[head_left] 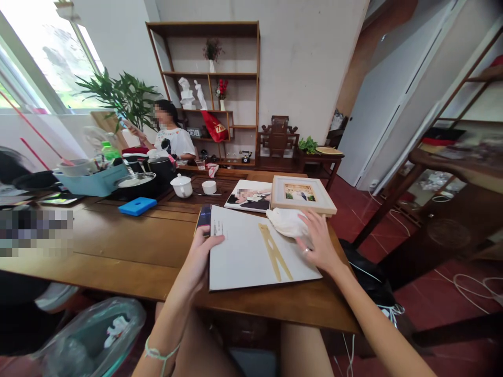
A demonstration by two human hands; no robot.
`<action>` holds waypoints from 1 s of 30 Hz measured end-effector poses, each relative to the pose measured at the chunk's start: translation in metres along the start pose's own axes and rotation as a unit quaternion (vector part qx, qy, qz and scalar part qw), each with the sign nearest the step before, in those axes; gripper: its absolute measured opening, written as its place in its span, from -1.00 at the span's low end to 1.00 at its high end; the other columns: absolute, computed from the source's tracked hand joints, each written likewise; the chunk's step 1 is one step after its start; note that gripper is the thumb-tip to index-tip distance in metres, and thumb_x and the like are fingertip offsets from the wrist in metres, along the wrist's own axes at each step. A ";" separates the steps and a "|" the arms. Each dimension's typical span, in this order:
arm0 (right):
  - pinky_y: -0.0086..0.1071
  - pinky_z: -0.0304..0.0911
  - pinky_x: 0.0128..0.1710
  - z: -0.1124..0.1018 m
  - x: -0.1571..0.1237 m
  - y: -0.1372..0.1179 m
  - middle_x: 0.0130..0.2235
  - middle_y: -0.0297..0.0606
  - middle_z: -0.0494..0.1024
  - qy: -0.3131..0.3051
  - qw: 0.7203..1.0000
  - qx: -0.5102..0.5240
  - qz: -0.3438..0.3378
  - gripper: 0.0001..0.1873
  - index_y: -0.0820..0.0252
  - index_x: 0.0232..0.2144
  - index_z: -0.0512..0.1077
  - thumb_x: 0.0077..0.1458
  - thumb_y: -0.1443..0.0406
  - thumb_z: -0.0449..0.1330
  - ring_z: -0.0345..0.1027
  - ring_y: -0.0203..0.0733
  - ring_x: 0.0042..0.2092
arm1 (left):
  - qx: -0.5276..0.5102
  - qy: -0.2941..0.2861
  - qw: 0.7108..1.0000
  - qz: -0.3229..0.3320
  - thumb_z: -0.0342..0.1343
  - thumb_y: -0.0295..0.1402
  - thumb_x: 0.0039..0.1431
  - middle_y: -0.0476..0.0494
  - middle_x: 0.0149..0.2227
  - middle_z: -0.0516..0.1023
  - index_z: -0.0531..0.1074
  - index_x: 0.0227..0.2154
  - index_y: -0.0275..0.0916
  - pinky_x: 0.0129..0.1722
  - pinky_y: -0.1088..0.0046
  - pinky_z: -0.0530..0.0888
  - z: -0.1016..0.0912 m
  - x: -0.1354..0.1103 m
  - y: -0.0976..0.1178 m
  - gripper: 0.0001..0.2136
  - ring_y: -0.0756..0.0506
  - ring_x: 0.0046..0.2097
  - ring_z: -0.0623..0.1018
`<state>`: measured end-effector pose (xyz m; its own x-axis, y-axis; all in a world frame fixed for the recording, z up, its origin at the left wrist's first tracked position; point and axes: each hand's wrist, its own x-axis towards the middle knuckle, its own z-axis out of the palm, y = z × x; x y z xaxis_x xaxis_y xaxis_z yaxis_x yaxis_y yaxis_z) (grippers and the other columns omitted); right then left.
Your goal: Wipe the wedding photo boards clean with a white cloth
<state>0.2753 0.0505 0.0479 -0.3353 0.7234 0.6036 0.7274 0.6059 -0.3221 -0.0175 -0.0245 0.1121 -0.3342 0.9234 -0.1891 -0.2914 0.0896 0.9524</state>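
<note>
A white picture panel (239, 256) lies back side up on the table in front of me, with a gold stand leg (272, 251) on its back and a small label near its upper left corner. My left hand (202, 254) grips the panel's left edge, thumb on top. A phone (205, 217) with lit digits shows partly beside that corner. My right hand (319, 243) has its fingers bent over a crumpled white cloth (286, 221) at the panel's upper right. Behind the panel are a photo panel (247, 196) and a light wooden photo frame (330, 195).
On the wooden table (173, 251) stand a white lidded teacup (181, 186), a small white cup (209, 186), a blue box (137, 206) and a pan (135, 182). A person (173, 133) sits across. A lined bin (94, 335) is below left, a dark chair (428, 235) right.
</note>
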 end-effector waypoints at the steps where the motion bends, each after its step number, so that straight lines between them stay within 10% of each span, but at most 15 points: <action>1: 0.24 -0.37 0.28 0.000 -0.002 -0.011 0.30 -0.07 0.19 -0.004 0.998 0.000 -0.067 -0.34 0.16 0.23 0.19 0.12 0.07 0.07 -0.13 0.19 0.35 | 0.011 0.015 1.000 0.012 0.25 -0.32 -0.23 0.10 -0.48 0.50 0.27 -0.31 -0.16 -0.50 0.51 0.41 -0.001 -0.003 0.003 -0.63 -0.01 -0.51 0.49; 6: 0.22 -0.22 0.28 0.014 -0.012 -0.064 0.21 0.05 0.33 -0.073 0.926 0.073 -0.362 -0.05 0.24 0.30 0.05 0.02 -0.14 0.15 -0.06 0.18 0.33 | 0.051 0.050 0.995 0.073 0.23 -0.25 -0.15 0.09 -0.45 0.49 0.30 -0.32 -0.16 -0.51 0.52 0.40 -0.013 -0.011 0.007 -0.69 -0.03 -0.48 0.51; 12: -0.01 0.23 0.17 0.025 -0.017 -0.071 0.18 0.08 0.37 -0.016 0.931 0.107 -0.350 -0.41 0.29 0.30 0.05 0.24 0.42 -0.06 0.01 0.05 0.30 | 0.051 0.055 0.994 0.076 0.26 -0.18 -0.12 0.07 -0.45 0.50 0.32 -0.28 -0.16 -0.49 0.51 0.42 -0.020 -0.016 0.002 -0.65 -0.05 -0.44 0.53; 17: 0.04 0.27 0.13 0.022 -0.016 -0.063 0.22 0.09 0.31 0.014 0.924 0.158 -0.347 -0.39 0.30 0.32 -0.02 0.25 0.38 -0.07 0.01 0.07 0.29 | 0.046 -0.003 0.994 0.101 0.20 0.00 -0.01 0.01 -0.34 0.53 0.33 -0.18 -0.14 -0.47 0.51 0.47 -0.019 -0.028 0.008 -0.58 -0.08 -0.33 0.57; 21: -0.03 0.36 0.06 0.016 -0.020 -0.059 0.17 -0.05 0.41 0.015 0.943 0.239 -0.232 -0.49 0.13 0.22 0.20 0.24 0.24 0.03 0.28 0.04 0.18 | 0.042 -0.054 0.983 0.169 0.17 0.01 0.04 -0.16 -0.04 0.50 0.31 -0.03 -0.11 -0.28 0.39 0.55 -0.014 -0.033 0.009 -0.52 -0.19 -0.07 0.57; 24: -0.16 0.48 -0.19 0.008 -0.023 -0.061 -0.23 -0.15 0.64 0.094 0.957 0.273 -0.032 -0.72 0.05 -0.09 0.47 0.13 0.19 0.20 0.53 0.03 -0.18 | 0.083 -0.023 0.967 0.240 0.27 -0.16 0.00 -0.20 0.13 0.38 0.30 0.02 -0.11 0.02 0.32 0.47 -0.010 -0.021 -0.003 -0.49 -0.21 0.16 0.42; 27: -0.20 0.44 -0.31 0.000 -0.019 -0.066 -0.42 -0.28 0.59 0.176 0.913 0.339 0.144 -0.77 0.07 -0.30 0.51 -0.03 0.13 0.33 0.49 -0.03 -0.35 | 0.139 -0.028 0.962 0.234 0.32 -0.25 -0.05 -0.19 0.20 0.33 0.29 0.07 -0.09 0.16 0.30 0.35 -0.008 0.001 -0.023 -0.42 -0.21 0.26 0.30; 30: -0.18 0.40 -0.15 -0.003 -0.010 -0.068 -0.21 -0.27 0.61 0.159 0.831 0.474 0.245 -0.63 0.10 -0.21 0.50 -0.07 0.09 0.35 0.48 -0.01 -0.18 | 0.106 -0.155 0.972 0.139 0.32 -0.21 -0.04 -0.18 0.08 0.49 0.35 0.05 -0.15 0.12 0.29 0.39 -0.007 0.014 -0.043 -0.45 -0.23 0.15 0.44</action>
<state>0.2308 0.0008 0.0656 0.1471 0.9273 0.3441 -0.1194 0.3620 -0.9245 -0.0159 -0.0181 0.0671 -0.0789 0.9879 0.1334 -0.0261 -0.1358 0.9904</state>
